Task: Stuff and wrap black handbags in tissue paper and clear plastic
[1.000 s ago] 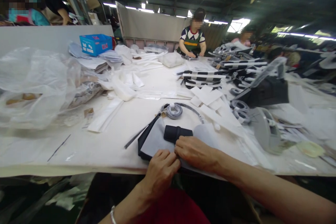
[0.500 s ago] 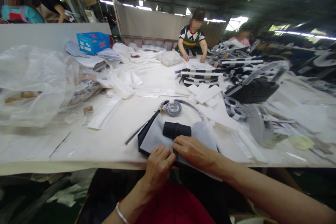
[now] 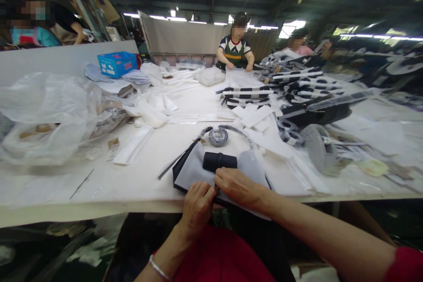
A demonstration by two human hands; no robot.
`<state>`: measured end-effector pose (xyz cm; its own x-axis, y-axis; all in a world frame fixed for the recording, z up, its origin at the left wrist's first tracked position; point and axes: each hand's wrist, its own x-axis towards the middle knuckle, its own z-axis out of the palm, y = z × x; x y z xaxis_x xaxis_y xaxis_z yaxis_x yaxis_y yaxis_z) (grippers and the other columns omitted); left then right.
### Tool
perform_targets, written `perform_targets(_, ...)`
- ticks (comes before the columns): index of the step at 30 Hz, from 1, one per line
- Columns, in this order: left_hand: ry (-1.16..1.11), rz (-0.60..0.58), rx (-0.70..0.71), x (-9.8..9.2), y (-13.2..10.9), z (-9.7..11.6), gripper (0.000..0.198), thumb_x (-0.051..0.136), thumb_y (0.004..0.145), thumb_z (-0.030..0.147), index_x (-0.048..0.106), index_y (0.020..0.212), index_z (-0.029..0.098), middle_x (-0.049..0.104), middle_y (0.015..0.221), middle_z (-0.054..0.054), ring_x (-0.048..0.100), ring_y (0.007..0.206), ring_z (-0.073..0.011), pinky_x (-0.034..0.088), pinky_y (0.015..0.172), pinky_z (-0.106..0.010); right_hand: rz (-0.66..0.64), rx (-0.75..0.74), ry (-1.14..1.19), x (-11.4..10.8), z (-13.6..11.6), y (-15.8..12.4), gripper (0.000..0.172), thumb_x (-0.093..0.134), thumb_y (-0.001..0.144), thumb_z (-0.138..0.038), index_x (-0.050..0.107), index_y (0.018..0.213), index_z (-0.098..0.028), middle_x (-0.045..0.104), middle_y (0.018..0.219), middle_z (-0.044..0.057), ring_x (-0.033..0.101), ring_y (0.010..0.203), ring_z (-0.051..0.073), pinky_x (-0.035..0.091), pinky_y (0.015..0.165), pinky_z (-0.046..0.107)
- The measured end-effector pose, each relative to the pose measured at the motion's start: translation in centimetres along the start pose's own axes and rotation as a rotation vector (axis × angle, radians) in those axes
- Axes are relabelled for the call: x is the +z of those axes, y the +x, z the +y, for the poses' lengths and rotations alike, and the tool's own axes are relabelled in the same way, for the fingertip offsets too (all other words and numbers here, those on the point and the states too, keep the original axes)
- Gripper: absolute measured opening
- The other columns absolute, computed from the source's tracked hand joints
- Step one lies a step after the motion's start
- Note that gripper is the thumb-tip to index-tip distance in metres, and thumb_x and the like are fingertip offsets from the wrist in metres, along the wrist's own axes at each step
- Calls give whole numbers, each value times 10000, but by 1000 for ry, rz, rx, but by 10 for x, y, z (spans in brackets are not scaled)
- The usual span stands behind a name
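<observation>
A black handbag [image 3: 178,175] lies at the table's front edge, with a pale grey sheet [image 3: 194,165] over much of it. Across its middle runs a black strap piece [image 3: 220,161]. My left hand [image 3: 199,202] grips the bag's near edge with curled fingers. Right beside it, my right hand [image 3: 236,187] is closed at the same edge, its fingertips pinching around a small brownish part I cannot make out clearly. Behind the bag sits a wrapped coil of strap [image 3: 218,135], inside the curve of the bag's wrapped handle [image 3: 243,131].
Clear plastic bags [image 3: 49,114] fill the left side. White sheets [image 3: 256,116], stacked black-and-white bag parts [image 3: 247,92] and a tape dispenser [image 3: 319,150] lie to the right. A blue box [image 3: 118,64] stands at the back left. Across the table a co-worker [image 3: 235,48] handles a sheet.
The view has shifted slightly. Both my hands stay at the bag's near edge with almost the same grip. The co-worker opposite has lifted a whitish sheet.
</observation>
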<state>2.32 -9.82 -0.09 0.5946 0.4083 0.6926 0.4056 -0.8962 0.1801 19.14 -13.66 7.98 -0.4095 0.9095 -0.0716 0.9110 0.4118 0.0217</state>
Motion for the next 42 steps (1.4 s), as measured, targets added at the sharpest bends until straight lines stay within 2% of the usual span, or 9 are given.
perform_targets(7,17,-36,-24,-3,4,0,232,449,930,118,565,752,210,552,718,-19,498,695,-176,408,671,-305,7,14,-64,5,1,8,136,444,952,-108,576,967,-137,623,946,103,600,840,233,461,720,344)
perform_targets(13,-25,-90,-83,-4,7,0,171,500,903,117,582,784,208,575,755,-23,525,728,-188,427,686,-310,-132,295,152,-19,5,23,134,509,943,-197,606,1013,-138,683,1003,118,640,916,229,435,710,297)
perform_targets(15,-128,-202,-113,-18,16,-2,74,574,865,140,606,866,206,609,840,-29,560,798,-195,452,733,-315,-166,368,238,-38,11,20,150,532,945,-273,621,988,-161,702,960,93,655,876,216,417,669,277)
perform_targets(18,-395,-463,-147,-51,44,-12,240,677,826,251,617,1057,228,648,996,-24,609,905,-189,481,799,-294,-115,450,280,-60,18,0,249,540,951,-411,633,1005,-187,711,950,74,662,865,222,415,669,282)
perform_targets(22,-455,-676,-247,-72,101,-41,242,453,987,319,611,1154,241,694,988,-9,653,870,-162,484,793,-257,40,416,158,-54,9,-35,328,525,966,-472,653,1024,-176,704,1016,108,641,988,263,430,881,376)
perform_targets(27,187,-596,-355,-36,147,-66,249,597,912,343,643,1082,166,628,1139,-150,603,1073,-302,470,865,-392,187,334,147,-24,-8,-46,316,601,931,-461,626,1075,-181,673,1136,111,598,1096,273,288,1101,510)
perform_targets(31,220,-613,-381,-10,146,-71,277,621,894,379,648,1030,139,628,1120,-180,595,1086,-337,459,860,-418,175,309,129,-28,-5,-36,382,651,878,-518,646,1029,-168,692,1082,107,567,1176,305,227,1145,545)
perform_targets(36,192,-621,-489,-5,126,-80,252,533,938,332,571,1160,217,696,976,-103,673,901,-270,459,764,-360,141,228,128,-36,5,-22,542,697,789,-613,652,1025,-127,696,1066,143,536,1232,331,183,1174,553)
perform_targets(42,156,-525,-686,-1,111,-91,184,463,958,335,561,1079,237,717,924,-79,678,864,-262,426,695,-321,194,241,168,-13,4,-26,773,728,776,-564,483,1394,-168,475,1466,184,376,1384,357,238,1140,612)
